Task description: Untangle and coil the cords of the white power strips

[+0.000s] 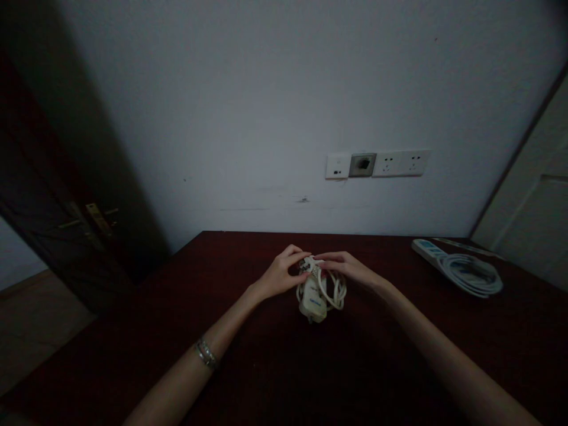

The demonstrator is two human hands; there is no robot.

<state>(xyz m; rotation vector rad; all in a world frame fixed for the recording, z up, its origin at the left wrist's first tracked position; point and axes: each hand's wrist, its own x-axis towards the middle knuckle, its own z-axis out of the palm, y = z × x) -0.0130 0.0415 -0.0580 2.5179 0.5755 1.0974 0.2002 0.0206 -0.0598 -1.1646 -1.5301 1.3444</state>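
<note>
A white power strip [313, 305] with its cord bundled against it is in front of me, over the dark red table. The cord's coils [338, 291] hang in loops on its right side. At the upper end of the bundle is a white plug [313, 264], its prongs toward the left. My left hand [284, 271] pinches the plug between thumb and fingers from the left. From the right, my right hand [347, 267] has its fingertips closed on the plug's cord end; part of that grip is hidden.
Another white power strip [428, 249] with a coiled cord [473, 275] lies at the table's right rear. The wooden table [248, 367] meets a wall holding several socket plates [402, 164]. A dark door with a brass handle [98, 218] is at left; a pale panel [532, 207] borders the right.
</note>
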